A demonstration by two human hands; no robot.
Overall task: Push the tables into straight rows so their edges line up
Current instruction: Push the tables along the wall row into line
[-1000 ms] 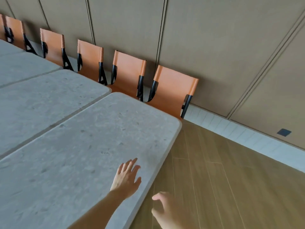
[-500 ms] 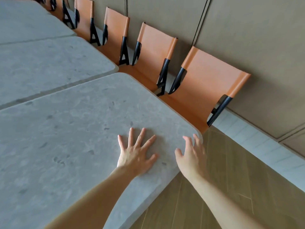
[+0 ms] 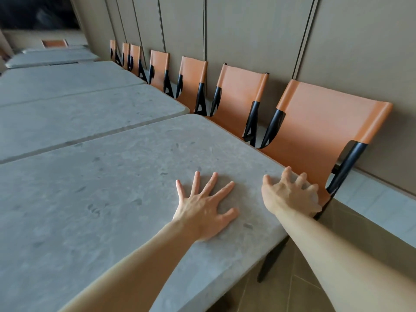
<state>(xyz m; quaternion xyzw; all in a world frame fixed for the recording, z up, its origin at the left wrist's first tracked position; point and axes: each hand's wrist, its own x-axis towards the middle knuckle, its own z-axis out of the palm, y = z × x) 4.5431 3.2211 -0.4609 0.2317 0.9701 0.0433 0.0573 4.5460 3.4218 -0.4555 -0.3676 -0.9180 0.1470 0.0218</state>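
Note:
A grey stone-look table fills the near left, its far right corner rounded. My left hand lies flat on its top near that corner, fingers spread. My right hand curls over the rounded corner, fingers hooked on the edge beside the nearest chair. A second grey table stands just behind, with a narrow dark seam between the two tops. Its right edge sits a little further left than that of the near table. More grey tables continue behind it.
A row of orange chairs with black frames lines the beige panelled wall on the right; the nearest chair is tucked against the near table's edge. Wood floor shows at the bottom right, a pale tiled strip along the wall.
Both hands reached forward from the near edge to the table's far right corner. The left hand landed flat on the top; the right hand curled over the corner. My view swung forward along the row.

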